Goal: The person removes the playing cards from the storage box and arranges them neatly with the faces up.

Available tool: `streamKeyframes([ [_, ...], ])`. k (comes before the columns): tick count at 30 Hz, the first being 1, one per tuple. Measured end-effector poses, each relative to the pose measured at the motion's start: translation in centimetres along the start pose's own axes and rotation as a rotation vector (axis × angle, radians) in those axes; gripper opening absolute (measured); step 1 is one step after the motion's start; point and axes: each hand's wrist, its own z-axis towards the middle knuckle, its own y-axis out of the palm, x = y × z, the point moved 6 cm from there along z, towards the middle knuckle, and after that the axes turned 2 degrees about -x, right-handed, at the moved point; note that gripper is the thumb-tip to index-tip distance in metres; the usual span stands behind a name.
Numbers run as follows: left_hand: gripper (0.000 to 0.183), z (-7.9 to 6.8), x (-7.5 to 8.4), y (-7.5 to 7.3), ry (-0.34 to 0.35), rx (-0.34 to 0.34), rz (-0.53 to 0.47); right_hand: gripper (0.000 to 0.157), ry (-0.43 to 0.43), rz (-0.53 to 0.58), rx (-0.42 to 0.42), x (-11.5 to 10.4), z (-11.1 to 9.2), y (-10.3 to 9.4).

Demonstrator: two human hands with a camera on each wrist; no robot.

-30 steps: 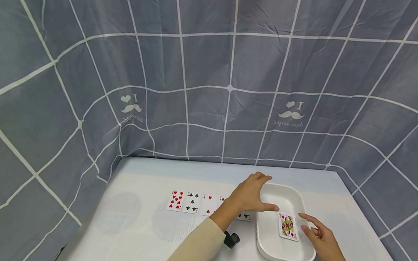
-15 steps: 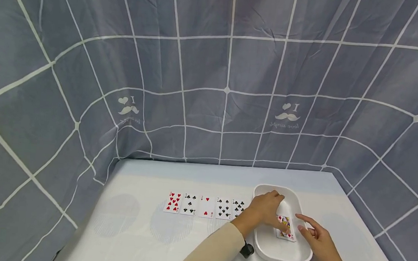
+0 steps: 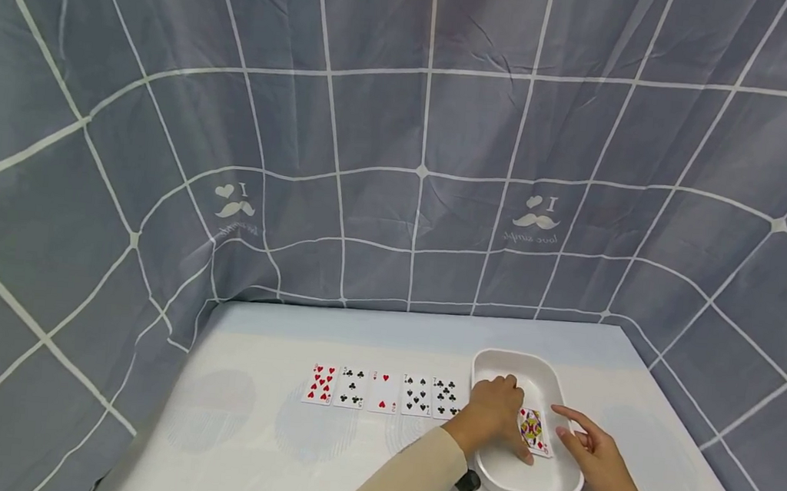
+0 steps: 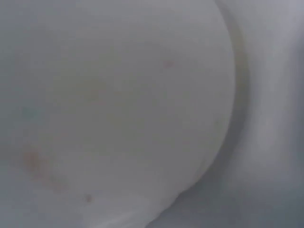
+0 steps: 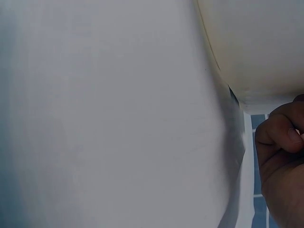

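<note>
In the head view, a playing card [image 3: 531, 432], a face card of diamonds, lies face up inside a white tray [image 3: 531, 489]. Whether other cards lie under it I cannot tell. My left hand [image 3: 497, 409] reaches over the tray's left rim, with thumb and fingers spread beside the card's left edge. Some of its fingertips are hidden. At the tray's right rim is my right hand [image 3: 592, 450], index finger and thumb apart, with no card between them. The right wrist view shows curled fingers [image 5: 280, 135] close to a pale surface. The left wrist view is blurred white.
Left of the tray, several face-up playing cards [image 3: 383, 393] form a row on the white table [image 3: 265, 467]. A small black object [image 3: 468, 483] shows by the left sleeve [image 3: 410, 478]. A grey curtain [image 3: 374, 136] with white lines hangs behind and at both sides.
My left hand has moved right from above the tray's left rim and lowered into it beside the card. It now uncovers the card it partly covered half a second ago. The right hand barely moves.
</note>
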Motion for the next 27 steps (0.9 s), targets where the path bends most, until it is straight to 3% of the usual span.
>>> streamKeyframes([
  [14,0.082,0.2,-0.1,0.1,0.067,-0.015,0.013,0.040,-0.013,0.035,-0.016,-0.5,0.1,0.2],
  [21,0.084,0.2,-0.2,0.1,0.075,-0.026,-0.033,0.040,-0.019,0.047,-0.028,-0.4,0.0,0.2],
  [27,0.085,-0.3,-0.5,-0.8,0.124,0.013,-0.096,0.040,-0.020,0.040,-0.026,-0.2,0.1,0.2],
])
